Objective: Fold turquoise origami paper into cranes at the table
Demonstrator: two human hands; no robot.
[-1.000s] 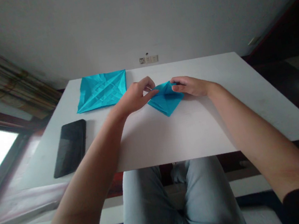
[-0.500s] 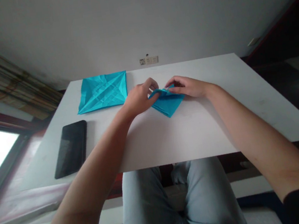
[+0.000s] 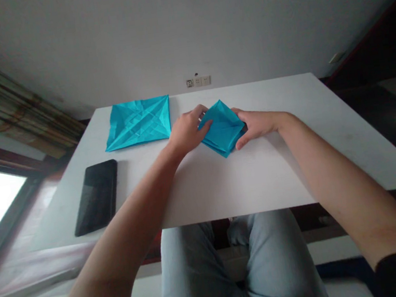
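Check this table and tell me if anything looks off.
Nothing stands out. The folded blue paper sits between the left hand and right hand, while the creased blue sheet and black tablet lie flat on the white table.

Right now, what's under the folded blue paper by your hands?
The folded blue paper lies on the white table, between the left hand and right hand. The table shows around it, but the paper covers the part directly underneath, so that can't be seen.
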